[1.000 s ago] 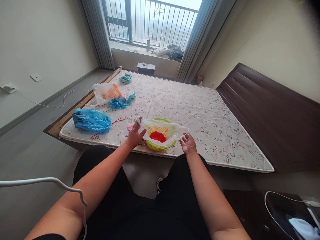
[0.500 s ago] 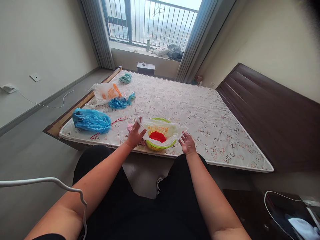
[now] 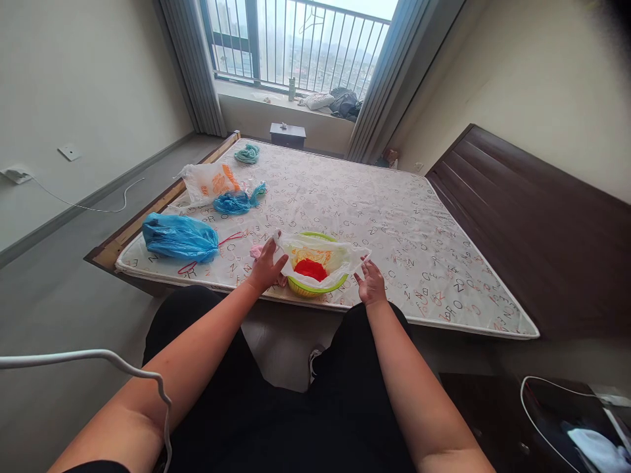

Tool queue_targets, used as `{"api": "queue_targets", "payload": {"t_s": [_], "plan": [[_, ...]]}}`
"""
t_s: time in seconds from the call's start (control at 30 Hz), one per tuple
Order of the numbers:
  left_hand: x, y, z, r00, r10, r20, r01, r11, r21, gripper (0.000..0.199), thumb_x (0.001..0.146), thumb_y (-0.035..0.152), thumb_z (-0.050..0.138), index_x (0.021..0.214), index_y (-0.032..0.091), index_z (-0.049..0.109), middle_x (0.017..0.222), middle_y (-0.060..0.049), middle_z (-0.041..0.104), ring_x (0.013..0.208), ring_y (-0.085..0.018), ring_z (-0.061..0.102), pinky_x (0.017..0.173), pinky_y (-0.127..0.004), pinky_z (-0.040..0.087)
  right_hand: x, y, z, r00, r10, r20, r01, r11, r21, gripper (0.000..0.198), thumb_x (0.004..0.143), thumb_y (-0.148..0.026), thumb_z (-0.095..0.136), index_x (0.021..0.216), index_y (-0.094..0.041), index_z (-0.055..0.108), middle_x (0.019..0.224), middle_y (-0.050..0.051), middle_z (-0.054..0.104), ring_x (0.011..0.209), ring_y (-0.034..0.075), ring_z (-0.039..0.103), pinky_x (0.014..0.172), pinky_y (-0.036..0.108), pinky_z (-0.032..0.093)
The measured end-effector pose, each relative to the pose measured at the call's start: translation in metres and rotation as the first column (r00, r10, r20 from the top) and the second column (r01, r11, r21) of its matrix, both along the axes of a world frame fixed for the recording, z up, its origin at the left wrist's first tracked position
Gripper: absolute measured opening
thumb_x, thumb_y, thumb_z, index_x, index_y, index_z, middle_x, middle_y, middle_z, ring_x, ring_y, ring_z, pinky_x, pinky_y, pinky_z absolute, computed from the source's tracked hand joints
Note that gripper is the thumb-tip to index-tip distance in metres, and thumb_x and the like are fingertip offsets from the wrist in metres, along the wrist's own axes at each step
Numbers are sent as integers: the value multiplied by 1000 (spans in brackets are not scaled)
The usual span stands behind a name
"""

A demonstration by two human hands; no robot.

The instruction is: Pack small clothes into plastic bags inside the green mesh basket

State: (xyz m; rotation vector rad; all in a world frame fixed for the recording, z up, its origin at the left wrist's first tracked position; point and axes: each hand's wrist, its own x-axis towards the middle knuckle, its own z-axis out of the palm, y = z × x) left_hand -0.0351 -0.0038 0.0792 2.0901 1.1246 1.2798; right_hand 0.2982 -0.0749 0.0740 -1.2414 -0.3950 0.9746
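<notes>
A white plastic bag (image 3: 340,256) with orange print is spread over a green-rimmed basket (image 3: 302,289) at the near edge of the mattress. Something bright red (image 3: 310,269) lies inside the bag. My left hand (image 3: 267,265) grips the bag's left edge between thumb and fingers. On the other side, my right hand (image 3: 369,281) pinches the bag's right corner. Beside my left hand, a bit of pink cloth (image 3: 256,251) shows, partly hidden.
Left on the mattress (image 3: 394,217) lie a full blue plastic bag (image 3: 180,238), a crumpled blue bag (image 3: 233,203), another white bag (image 3: 207,182) and a teal coil (image 3: 247,154). A dark headboard (image 3: 532,230) stands right. A white cable (image 3: 98,356) crosses by my left arm.
Almost nothing differs. The bag's edges have shifted very slightly in my hands, and both hands stay in nearly the same place.
</notes>
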Motion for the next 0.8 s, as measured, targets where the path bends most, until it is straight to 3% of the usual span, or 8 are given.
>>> {"api": "queue_targets", "payload": {"t_s": [0.47, 0.63, 0.8], "plan": [[1, -3, 10, 999, 37, 22, -37, 999, -37, 68, 97, 63, 55, 147, 17, 55, 148, -19, 57, 144, -34, 49, 123, -54, 34, -4, -2, 8, 1000, 6, -27, -5, 999, 38, 30, 73, -39, 75, 102, -32, 72, 131, -1, 69, 128, 22, 56, 81, 31, 50], [2, -3, 13, 994, 89, 64, -82, 992, -98, 54, 96, 58, 61, 130, 18, 68, 133, -16, 67, 131, -33, 59, 116, -50, 43, -5, -3, 11, 999, 15, -48, -14, 999, 40, 30, 71, -39, 77, 101, -31, 73, 131, -1, 69, 125, 22, 58, 79, 30, 50], [2, -5, 17, 988, 103, 111, -89, 988, -123, 45, 97, 54, 60, 123, 18, 72, 125, -15, 70, 122, -31, 63, 110, -48, 48, -6, -3, 13, 998, 15, -65, -13, 999, 40, 29, 71, -38, 77, 98, -31, 73, 130, -1, 70, 124, 22, 58, 77, 30, 49]]}}
